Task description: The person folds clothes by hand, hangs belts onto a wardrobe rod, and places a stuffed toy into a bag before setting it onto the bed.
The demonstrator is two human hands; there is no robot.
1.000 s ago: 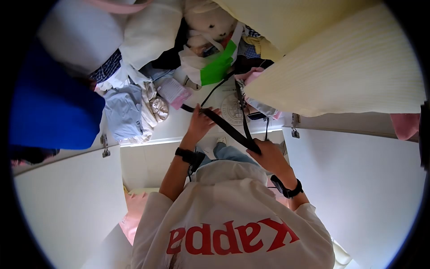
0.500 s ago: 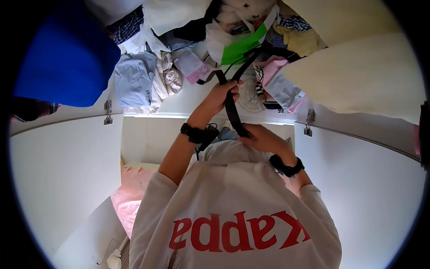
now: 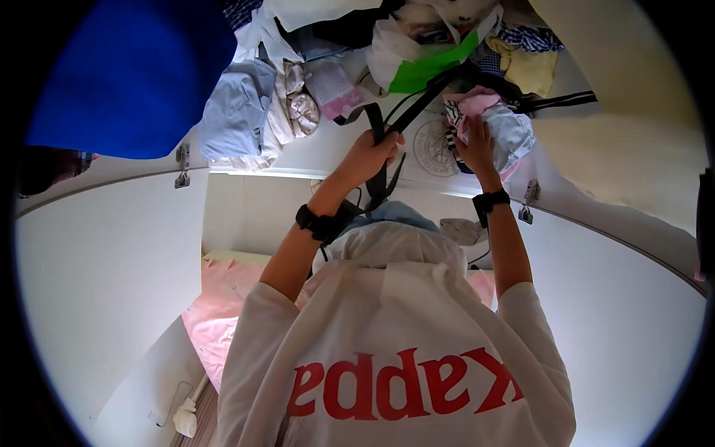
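My left hand (image 3: 369, 158) is closed around a black strap (image 3: 378, 175), whose loose end hangs below the fist. Beyond the hand the strap runs up toward the dark bundle (image 3: 471, 78) beside a white and green bag (image 3: 428, 68). My right hand (image 3: 477, 145) reaches onto a small pile of folded clothes, with its fingers spread over a pink garment (image 3: 480, 101) and a pale blue-white garment (image 3: 510, 138). A striped black-and-white piece peeks out at the pile's left. Whatever lies under the right palm is hidden.
On the white shelf (image 3: 342, 160) lie a grey-blue folded garment (image 3: 238, 112), a cream cloth (image 3: 302, 112) and a pink-and-white packet (image 3: 333, 91). Blue cloth (image 3: 134, 82) hangs at left, cream cloth (image 3: 633, 149) at right. Open white doors (image 3: 112, 276) flank me.
My right hand has let go of the strap's lower end and moved up and right onto the folded clothes. My left hand keeps its grip; the strap's end now dangles.
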